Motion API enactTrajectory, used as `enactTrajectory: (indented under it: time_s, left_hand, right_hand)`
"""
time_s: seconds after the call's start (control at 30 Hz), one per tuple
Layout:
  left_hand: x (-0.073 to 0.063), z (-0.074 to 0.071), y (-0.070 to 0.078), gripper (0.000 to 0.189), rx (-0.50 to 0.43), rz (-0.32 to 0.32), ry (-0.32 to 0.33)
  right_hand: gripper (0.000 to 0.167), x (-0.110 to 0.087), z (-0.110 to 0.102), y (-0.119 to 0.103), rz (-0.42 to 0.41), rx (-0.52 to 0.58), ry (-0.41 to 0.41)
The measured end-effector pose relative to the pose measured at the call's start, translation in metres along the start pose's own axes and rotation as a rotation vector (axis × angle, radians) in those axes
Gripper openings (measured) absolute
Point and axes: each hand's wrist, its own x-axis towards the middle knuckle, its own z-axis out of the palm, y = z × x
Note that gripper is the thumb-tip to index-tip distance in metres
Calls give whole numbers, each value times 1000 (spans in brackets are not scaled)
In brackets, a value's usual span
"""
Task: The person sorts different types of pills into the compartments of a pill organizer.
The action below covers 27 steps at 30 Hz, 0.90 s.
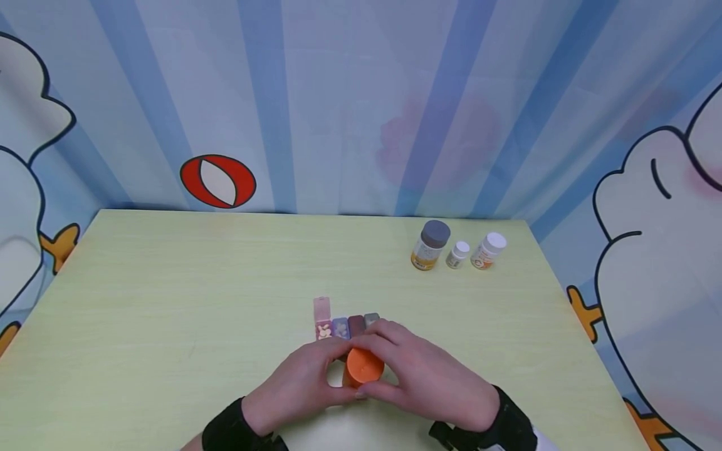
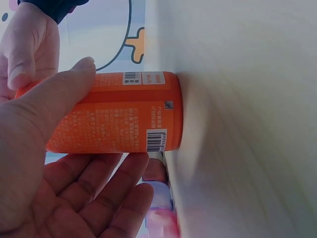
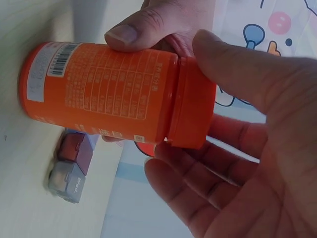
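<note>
An orange bottle (image 2: 109, 119) with printed text and barcodes stands upright on the table. My left hand (image 1: 304, 376) holds its body between thumb and fingers. Around the orange screw cap (image 3: 194, 103) at the top curl the thumb and fingers of my right hand (image 1: 423, 376). The cap sits on the bottle's neck, with a thin gap line below its rim in the right wrist view. Just behind the hands lies a pill organizer (image 1: 341, 328) with pink, lavender, dark red and grey compartments. Its pink lid (image 1: 322, 308) stands open at the left end, and small pale pieces show in that compartment.
Toward the back right of the pale wooden table (image 1: 197, 294) stand a dark-capped bottle (image 1: 431, 245), a tiny white-capped bottle (image 1: 458, 255) and a white bottle (image 1: 489, 250). A blue striped curtain (image 1: 350, 113) hangs behind the table's far edge.
</note>
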Motion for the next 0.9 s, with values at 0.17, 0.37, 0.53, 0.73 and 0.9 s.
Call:
enactTrajectory:
  time_s: [0.17,0.37,0.53,0.73,0.9]
  left_hand:
    - [-1,0,1,53,-6,-9,9]
    - [-1,0,1,46,-18,-4,14]
    - [0,-1,1,51,-7,-4,0]
    - [0,-1,1,57,4,-6,-7]
    - [-1,-1,2,55,2,-19,-7]
  right_hand:
    - [60,-2,-2,1,-60,-4,-31]
    - [53,-2,0,0,-102,-29,-15]
    - [46,1,2,0,-35,-12,25]
    - [48,1,1,1,-12,12,20]
    - [62,-2,-1,2,-42,12,-29]
